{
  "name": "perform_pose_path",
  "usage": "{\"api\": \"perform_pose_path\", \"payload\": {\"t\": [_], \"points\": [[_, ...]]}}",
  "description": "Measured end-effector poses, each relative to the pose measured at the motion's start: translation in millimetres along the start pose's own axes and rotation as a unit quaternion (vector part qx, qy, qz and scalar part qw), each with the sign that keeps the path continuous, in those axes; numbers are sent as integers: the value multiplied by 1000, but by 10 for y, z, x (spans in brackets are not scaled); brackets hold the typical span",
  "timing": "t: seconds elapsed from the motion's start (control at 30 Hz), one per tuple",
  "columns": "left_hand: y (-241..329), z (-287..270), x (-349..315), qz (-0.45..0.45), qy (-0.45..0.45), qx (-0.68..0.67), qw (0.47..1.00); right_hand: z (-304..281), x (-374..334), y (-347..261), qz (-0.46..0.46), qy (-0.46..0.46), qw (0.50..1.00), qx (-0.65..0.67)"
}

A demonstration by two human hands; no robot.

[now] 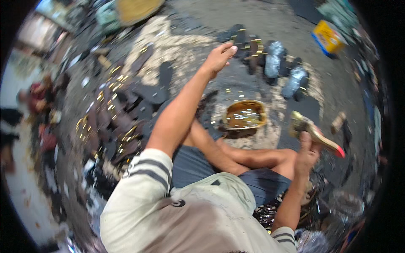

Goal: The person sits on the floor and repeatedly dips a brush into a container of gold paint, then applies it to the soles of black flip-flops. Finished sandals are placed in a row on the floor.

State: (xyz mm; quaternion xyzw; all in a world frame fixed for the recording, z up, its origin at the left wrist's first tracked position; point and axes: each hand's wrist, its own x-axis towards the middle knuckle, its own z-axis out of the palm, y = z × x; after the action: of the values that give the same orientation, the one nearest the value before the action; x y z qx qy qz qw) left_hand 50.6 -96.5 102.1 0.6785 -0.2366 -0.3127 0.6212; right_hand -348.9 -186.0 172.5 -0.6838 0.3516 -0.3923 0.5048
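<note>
Holding the brush (pixel 324 138) right of the bowl (pixel 264 116), the right hand (pixel 307 154) curls its fingers round the handle, likely avoiding the bristles, while those of the left hand (pixel 219 58), near dark sandals (pixel 239 38), blur beyond telling.

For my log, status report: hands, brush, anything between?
Right hand gripping brush. Left hand near dark sandals, hold unclear. Tub sits between hands.

Past the left hand (pixel 221 59), the grey floor (pixel 274 17) looks dirty. Far left of that hand is a pale, stained strip (pixel 29 198), floor or wall, I cannot tell.
</note>
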Motion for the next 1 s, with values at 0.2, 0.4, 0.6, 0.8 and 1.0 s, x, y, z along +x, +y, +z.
{"api": "perform_pose_path", "payload": {"t": [0.2,0.4,0.6,0.8,1.0], "points": [[-801,-2724,-957,-44,435,450,779,-243,105,406,74,-27,997,-15],[-1444,-2860,-1814,-96,32,787,609,115,285,637,35,-91,993,-64],[-1102,-3087,-1746,86,159,645,742,941,397,908,32,-247,959,-136],[278,-1842,-2444,195,252,368,873,1307,376,1496,-115,-342,847,-390],[74,-1284,-3304,64,124,347,928,1193,461,1102,-90,-250,957,-118]]}}
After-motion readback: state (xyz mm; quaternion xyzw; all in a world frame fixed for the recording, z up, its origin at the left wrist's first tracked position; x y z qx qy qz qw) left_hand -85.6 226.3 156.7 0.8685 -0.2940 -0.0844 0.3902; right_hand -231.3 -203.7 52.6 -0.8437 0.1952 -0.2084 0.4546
